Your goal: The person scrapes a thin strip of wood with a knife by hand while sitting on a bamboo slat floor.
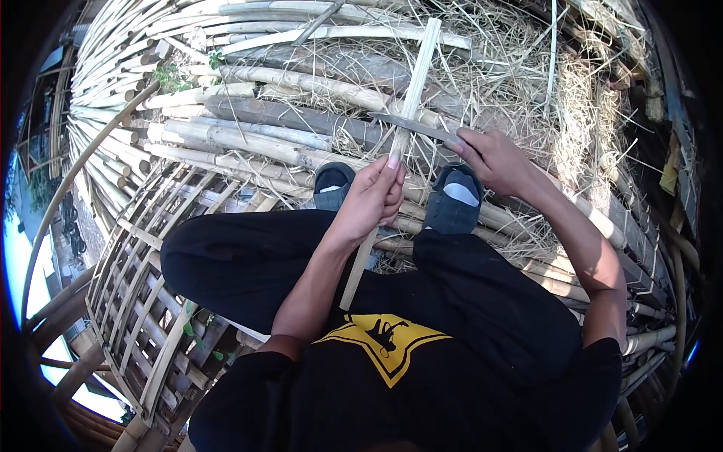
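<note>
A long, pale bamboo strip [420, 71] slants from my lap up toward the far side. My left hand [374, 192] is closed around its middle, with the thumb lying along it. In my right hand [493, 158] is a knife, its handle wrapped by my fingers. The knife's blade [414, 126] points left and crosses the strip just beyond my left thumb, seemingly touching it. Thin shavings hang around the crossing. The strip's lower end rests near my black shirt, between my legs.
Bamboo poles [286, 154] lie side by side under my sandalled feet. Dry shavings [497, 83] cover the far right. A woven bamboo lattice [151, 301] stands at my left, and stacked pole ends [113, 151] fill the far left. A curved stick [79, 166] arcs up beside them.
</note>
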Available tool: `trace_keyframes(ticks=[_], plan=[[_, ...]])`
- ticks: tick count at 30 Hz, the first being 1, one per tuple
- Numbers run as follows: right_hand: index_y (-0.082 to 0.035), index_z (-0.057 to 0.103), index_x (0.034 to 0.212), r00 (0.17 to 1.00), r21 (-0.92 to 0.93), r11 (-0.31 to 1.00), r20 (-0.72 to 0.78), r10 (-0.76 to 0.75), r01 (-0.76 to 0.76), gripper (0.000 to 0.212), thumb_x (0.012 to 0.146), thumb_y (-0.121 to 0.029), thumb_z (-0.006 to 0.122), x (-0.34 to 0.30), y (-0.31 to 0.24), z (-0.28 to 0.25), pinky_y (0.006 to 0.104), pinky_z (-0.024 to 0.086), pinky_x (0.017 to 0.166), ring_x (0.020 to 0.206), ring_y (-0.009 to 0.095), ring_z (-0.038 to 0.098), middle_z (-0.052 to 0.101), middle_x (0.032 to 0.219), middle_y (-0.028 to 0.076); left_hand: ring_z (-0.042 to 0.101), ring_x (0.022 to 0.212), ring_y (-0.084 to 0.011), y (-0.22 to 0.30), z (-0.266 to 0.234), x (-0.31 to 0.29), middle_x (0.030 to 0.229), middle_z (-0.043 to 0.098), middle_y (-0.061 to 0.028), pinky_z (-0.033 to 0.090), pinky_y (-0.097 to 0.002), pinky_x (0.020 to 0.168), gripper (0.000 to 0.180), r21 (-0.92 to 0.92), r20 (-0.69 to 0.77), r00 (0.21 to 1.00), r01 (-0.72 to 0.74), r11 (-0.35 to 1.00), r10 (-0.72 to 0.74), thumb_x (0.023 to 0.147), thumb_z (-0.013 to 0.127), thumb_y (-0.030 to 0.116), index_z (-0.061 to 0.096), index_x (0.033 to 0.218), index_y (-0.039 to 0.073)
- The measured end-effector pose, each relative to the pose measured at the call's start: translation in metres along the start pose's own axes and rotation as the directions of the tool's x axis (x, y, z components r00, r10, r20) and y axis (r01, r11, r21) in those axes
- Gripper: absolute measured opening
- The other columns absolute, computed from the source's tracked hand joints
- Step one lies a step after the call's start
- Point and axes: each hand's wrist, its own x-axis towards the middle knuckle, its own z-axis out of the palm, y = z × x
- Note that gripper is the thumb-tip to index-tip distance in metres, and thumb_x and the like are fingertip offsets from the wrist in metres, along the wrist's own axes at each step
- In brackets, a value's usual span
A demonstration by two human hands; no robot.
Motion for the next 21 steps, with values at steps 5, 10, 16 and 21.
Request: trace_keyframes(ticks=[5,10,16,21], plan=[[-0.003,0.053,0.09,0.994,-0.103,0.991,-0.057,-0.095,0.089,0.028,0.097,-0.029,0.047,-0.001,-0.008,0.003,0.0492,0.039,0.056,0.058,0.043,0.052,0.049,0.057,0.022,0.019,0.041,-0.0032,-0.003,-0.004,-0.002,0.055,0.022,0.006,0.017,-0.02,0.035,0.031,-0.053,0.144,0.988,0.068,0.996,-0.06,0.104,0.038,0.034,0.042,0.086,0.01],[-0.003,0.054,0.086,0.996,-0.172,0.985,-0.083,-0.031,0.017,0.035,0.098,-0.034,0.043,0.015,0.011,-0.006,0.0484,0.042,0.056,0.057,0.04,0.054,0.053,0.058,0.02,0.02,0.04,-0.003,0.006,0.003,-0.007,0.055,0.023,0.0062,0.016,-0.0201,0.035,0.029,-0.064,0.095,0.992,0.085,0.994,-0.079,0.103,0.039,0.033,0.041,0.085,0.01],[0.003,0.057,0.085,0.746,-0.131,0.835,-0.537,0.394,-0.535,0.049,0.1,-0.04,0.038,-0.006,0.165,-0.111,0.0437,0.04,0.063,0.063,0.031,0.052,0.056,0.068,0.019,0.021,0.041,-0.0031,0.005,0.008,-0.024,0.056,0.024,0.0054,0.017,-0.0196,0.035,0.029,-0.059,0.272,0.957,0.118,0.991,-0.098,0.104,0.037,0.032,0.041,0.087,0.009],[0.002,0.055,0.078,0.808,0.13,0.944,-0.491,0.326,-0.302,0.056,0.1,-0.047,0.039,-0.004,0.088,-0.075,0.037,0.032,0.054,0.054,0.02,0.035,0.042,0.056,0.008,0.021,0.04,-0.0031,0.007,0.008,-0.01,0.056,0.024,0.0055,0.018,-0.0198,0.036,0.028,-0.034,0.048,0.997,0.069,0.997,-0.067,0.104,0.037,0.031,0.044,0.09,0.008]])
